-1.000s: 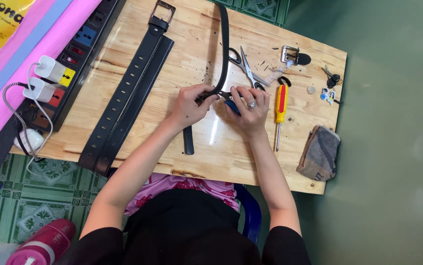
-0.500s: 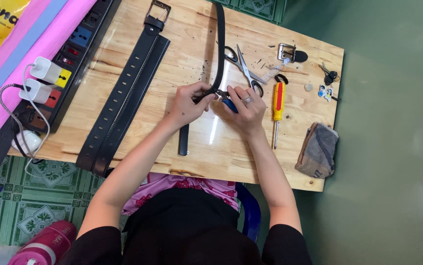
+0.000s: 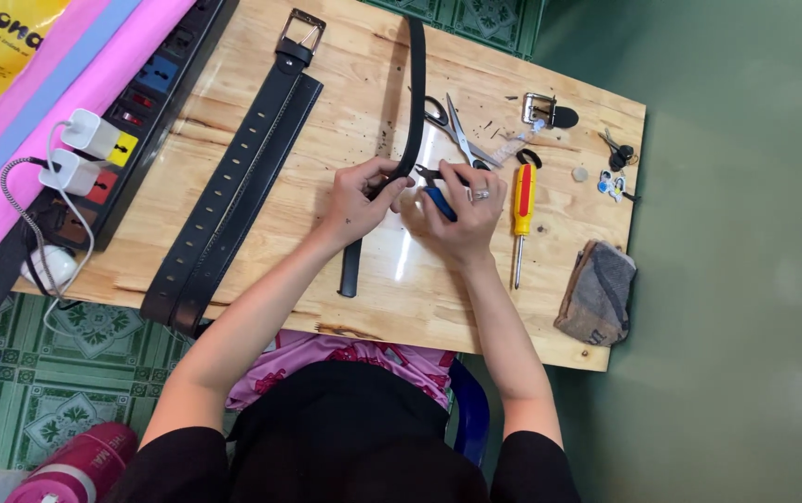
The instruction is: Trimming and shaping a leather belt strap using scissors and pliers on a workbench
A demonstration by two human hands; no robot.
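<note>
A narrow black belt (image 3: 416, 93) runs from the table's far edge down to my hands, and its end sticks out below them. My left hand (image 3: 361, 200) pinches the belt at mid-table. My right hand (image 3: 461, 210) grips blue-handled pliers (image 3: 435, 197) whose jaws meet the belt beside my left fingers. A ring shows on one right finger.
Two wide black belts (image 3: 233, 186) with a metal buckle lie left on the wooden table (image 3: 326, 121). Scissors (image 3: 452, 126), a loose buckle (image 3: 542, 109), a red and yellow screwdriver (image 3: 522, 210), keys (image 3: 615, 168) and a grey pouch (image 3: 598, 293) lie right. A power strip (image 3: 131, 130) holds two chargers at left.
Both hands stay at the belt with only small finger movements. The view has shifted slightly.
</note>
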